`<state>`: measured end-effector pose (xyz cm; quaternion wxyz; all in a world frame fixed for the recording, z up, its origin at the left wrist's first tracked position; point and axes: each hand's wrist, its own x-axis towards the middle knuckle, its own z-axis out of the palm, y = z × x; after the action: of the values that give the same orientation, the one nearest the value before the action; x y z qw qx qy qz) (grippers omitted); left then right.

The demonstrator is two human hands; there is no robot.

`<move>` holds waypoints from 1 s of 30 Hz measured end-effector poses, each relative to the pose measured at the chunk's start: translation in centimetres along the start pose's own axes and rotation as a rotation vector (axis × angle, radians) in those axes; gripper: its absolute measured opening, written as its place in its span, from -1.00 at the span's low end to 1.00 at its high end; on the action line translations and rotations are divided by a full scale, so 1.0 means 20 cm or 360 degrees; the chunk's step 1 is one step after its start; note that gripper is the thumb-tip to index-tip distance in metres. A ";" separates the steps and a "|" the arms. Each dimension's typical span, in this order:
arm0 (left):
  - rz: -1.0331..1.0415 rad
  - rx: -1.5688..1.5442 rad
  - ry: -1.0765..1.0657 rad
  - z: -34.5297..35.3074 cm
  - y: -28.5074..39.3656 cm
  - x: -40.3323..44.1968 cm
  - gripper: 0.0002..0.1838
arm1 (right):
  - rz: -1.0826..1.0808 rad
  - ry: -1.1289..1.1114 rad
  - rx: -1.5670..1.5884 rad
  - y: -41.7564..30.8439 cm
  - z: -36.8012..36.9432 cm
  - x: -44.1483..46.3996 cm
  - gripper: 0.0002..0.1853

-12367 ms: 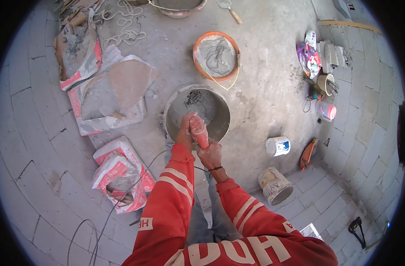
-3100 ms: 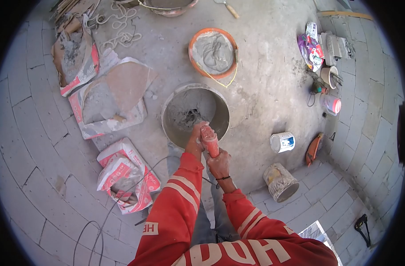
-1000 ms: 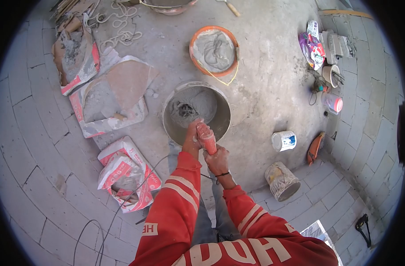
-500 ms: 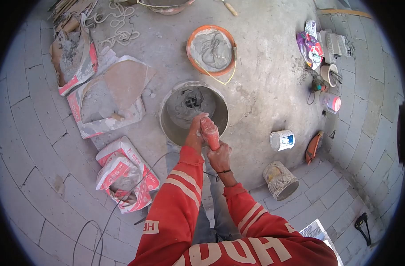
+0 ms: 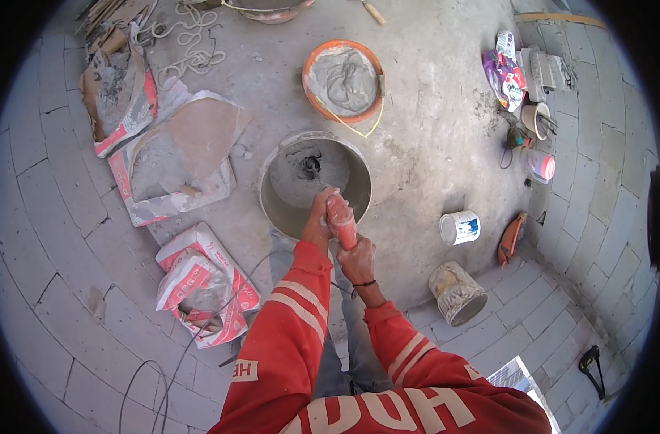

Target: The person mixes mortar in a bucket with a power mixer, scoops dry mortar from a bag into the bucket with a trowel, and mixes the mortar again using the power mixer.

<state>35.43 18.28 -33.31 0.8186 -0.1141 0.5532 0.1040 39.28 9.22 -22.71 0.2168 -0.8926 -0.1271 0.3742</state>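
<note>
Both my hands are closed on a red, dust-coated power drill [image 5: 341, 221] pointing down over a large grey bucket [image 5: 359, 189]. My left hand [image 5: 318, 223] wraps the drill's front part on its left side. Nearer my body, my right hand [image 5: 358, 260] grips the rear end, a dark band on its wrist. The drill's lower end reaches into wet grey mortar [image 5: 335, 172] in the bucket, where a dark hollow shows around it; the tip is hidden. Just beyond stands an orange bucket [image 5: 380, 66] with a yellow handle, full of grey mortar.
Torn, open bags of powder [image 5: 215, 189] and another red-and-white bag [image 5: 237, 278] lie on the left. A cable [image 5: 176, 354] trails at lower left. To the right are a white bucket [image 5: 451, 230], a dirty bucket [image 5: 445, 283] on its side and a block wall [image 5: 594, 155].
The mortar surface looks smoother and the dark hollow has shifted slightly up and left. Both hands keep their hold on the drill, almost unmoved.
</note>
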 end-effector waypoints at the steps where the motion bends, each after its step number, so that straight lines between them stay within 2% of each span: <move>1: -0.0027 -0.0018 -0.0003 -0.03 -0.01 0.03 -0.68 | -0.0010 -0.0013 0.0004 0.00 0.00 -0.01 -0.81; 6: -0.0165 -0.0045 -0.0297 -0.21 -0.05 0.23 -0.69 | 0.0023 -0.0022 0.0034 -0.01 0.01 -0.02 -0.81; 8: -0.0097 -0.0023 -0.0255 -0.19 -0.05 0.19 -0.71 | 0.0016 -0.0035 0.0014 -0.01 0.00 -0.03 -0.81; 11: 0.0017 0.0056 0.0014 0.03 0.03 -0.10 -0.73 | 0.0015 -0.0056 -0.0013 -0.01 0.00 -0.03 -0.80; 13: -0.0015 0.0094 -0.0001 0.05 0.05 -0.12 -0.73 | 0.0068 -0.0064 0.0013 -0.03 0.00 -0.04 -0.80; 16: -0.0235 0.0047 0.0176 -0.04 0.03 0.06 -0.75 | 0.0081 -0.0116 -0.0056 -0.01 0.01 -0.05 -0.80; 19: -0.0348 0.0099 0.0002 -0.13 0.05 0.12 -0.75 | 0.0038 -0.0106 0.0001 -0.06 0.03 -0.07 -0.81; 22: -0.0249 -0.0042 0.0136 -0.11 0.07 0.09 -0.76 | -0.0002 -0.0062 0.0048 -0.04 0.06 -0.07 -0.77; 25: -0.0133 -0.0023 0.0026 -0.05 0.10 -0.03 -0.77 | 0.0010 -0.0120 0.0066 -0.04 0.06 -0.07 -0.77; 30: -0.0213 0.0000 0.0122 -0.01 0.12 -0.05 -0.78 | -0.0001 -0.0056 0.0015 -0.02 0.08 -0.06 -0.78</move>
<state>34.16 20.40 -32.53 0.8020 -0.1546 0.5752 0.0446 37.32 9.51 -22.75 0.2189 -0.8848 -0.1295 0.3905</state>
